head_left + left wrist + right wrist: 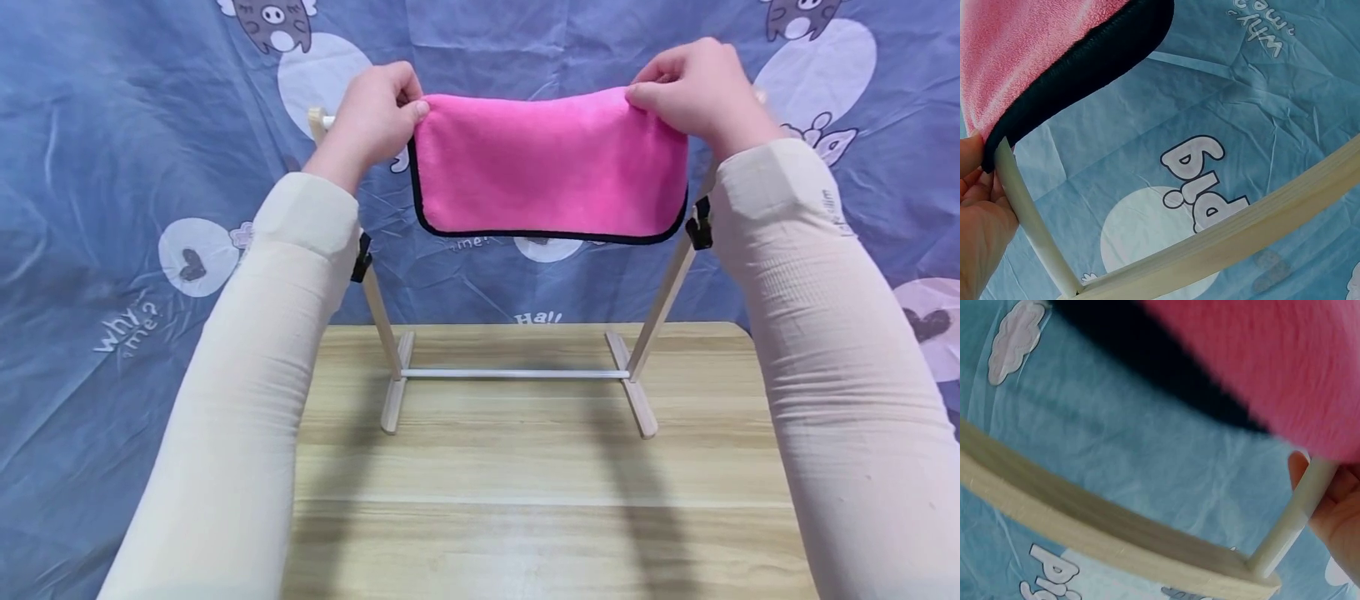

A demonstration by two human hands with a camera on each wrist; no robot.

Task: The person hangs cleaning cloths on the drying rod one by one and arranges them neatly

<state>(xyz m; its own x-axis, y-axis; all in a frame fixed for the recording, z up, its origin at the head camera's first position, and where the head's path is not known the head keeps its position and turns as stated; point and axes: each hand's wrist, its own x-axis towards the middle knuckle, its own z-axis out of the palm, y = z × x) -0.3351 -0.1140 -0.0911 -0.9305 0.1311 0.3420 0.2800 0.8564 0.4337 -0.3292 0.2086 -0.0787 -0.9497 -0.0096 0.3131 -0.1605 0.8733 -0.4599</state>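
Note:
A pink towel (547,167) with black edging hangs in front of the upper part of a wooden rack in the head view. My left hand (378,108) pinches its top left end between thumb and fingers. At the top right, my right hand (697,92) pinches the cloth in the same way. The left wrist view shows the towel's edge at the white top rod (1038,219), with the fingers close around it. From the right wrist, the towel lies over the rod (1291,519), and the fingers are partly hidden behind both.
The rack's slanted wooden post (663,304) stands on a foot (632,392) on the wooden table (517,475). A white lower rod (517,374) joins the two sides. Blue printed fabric (97,250) hangs behind.

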